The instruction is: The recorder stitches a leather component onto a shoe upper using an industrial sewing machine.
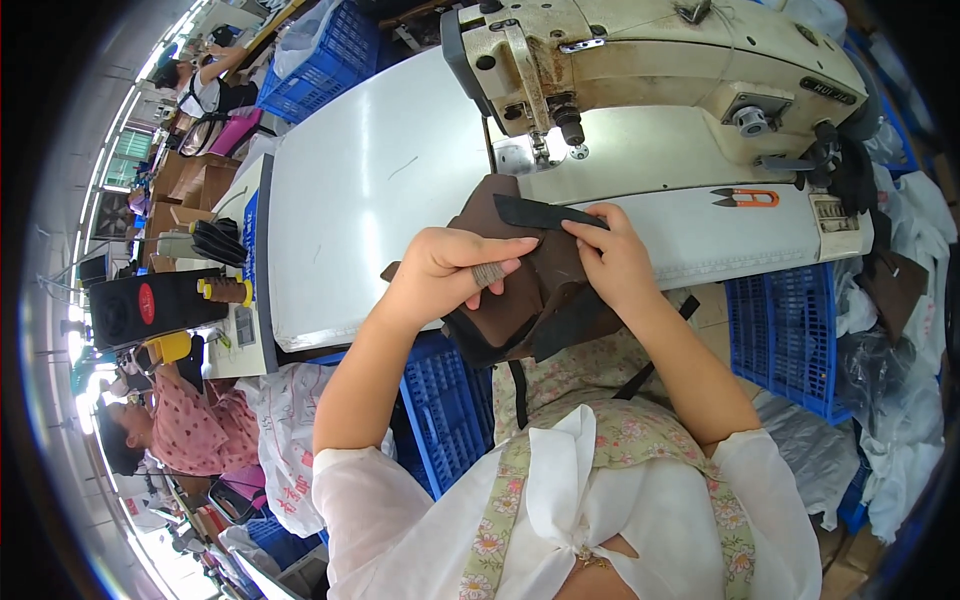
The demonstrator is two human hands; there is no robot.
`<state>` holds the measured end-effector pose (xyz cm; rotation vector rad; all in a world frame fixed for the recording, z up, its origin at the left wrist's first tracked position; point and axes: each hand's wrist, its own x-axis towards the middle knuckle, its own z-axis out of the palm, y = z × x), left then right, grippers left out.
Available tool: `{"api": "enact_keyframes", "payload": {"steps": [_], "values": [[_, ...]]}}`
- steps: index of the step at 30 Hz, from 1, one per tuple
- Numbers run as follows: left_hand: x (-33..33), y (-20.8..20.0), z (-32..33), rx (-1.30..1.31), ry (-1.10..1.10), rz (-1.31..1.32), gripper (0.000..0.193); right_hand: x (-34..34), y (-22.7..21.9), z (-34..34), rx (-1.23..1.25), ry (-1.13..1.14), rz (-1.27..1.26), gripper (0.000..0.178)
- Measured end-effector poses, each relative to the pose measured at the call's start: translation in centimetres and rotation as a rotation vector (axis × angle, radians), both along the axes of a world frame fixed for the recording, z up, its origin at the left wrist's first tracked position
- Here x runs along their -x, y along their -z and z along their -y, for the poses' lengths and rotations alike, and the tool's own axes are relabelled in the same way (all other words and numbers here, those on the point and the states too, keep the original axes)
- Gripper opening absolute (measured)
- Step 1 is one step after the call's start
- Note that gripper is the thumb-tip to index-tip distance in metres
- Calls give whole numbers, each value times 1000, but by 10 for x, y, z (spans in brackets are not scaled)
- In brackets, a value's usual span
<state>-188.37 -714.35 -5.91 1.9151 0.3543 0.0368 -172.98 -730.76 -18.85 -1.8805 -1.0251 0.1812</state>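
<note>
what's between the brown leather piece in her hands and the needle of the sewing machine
Nothing visible. Both hands, left hand and right hand, hold the brown leather piece just in front of the needle area; only bare white table lies beside it.

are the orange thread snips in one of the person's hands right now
No, the orange thread snips lie on the sewing machine bed, apart from both hands, which hold the brown fabric piece.
</note>
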Motion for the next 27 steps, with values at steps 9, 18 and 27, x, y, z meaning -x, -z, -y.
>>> {"api": "enact_keyframes", "payload": {"steps": [9,18,27], "values": [[3,3,0,9,14,67,29,0,1,0,-13,-3,6,26],[-6,14,-8,-186,86,158,24,-1,0,0,-23,-1,29,25],[-17,1,-21,-528,236,-236,39,-5,-24,-1,-116,-11,-128,24]]}}
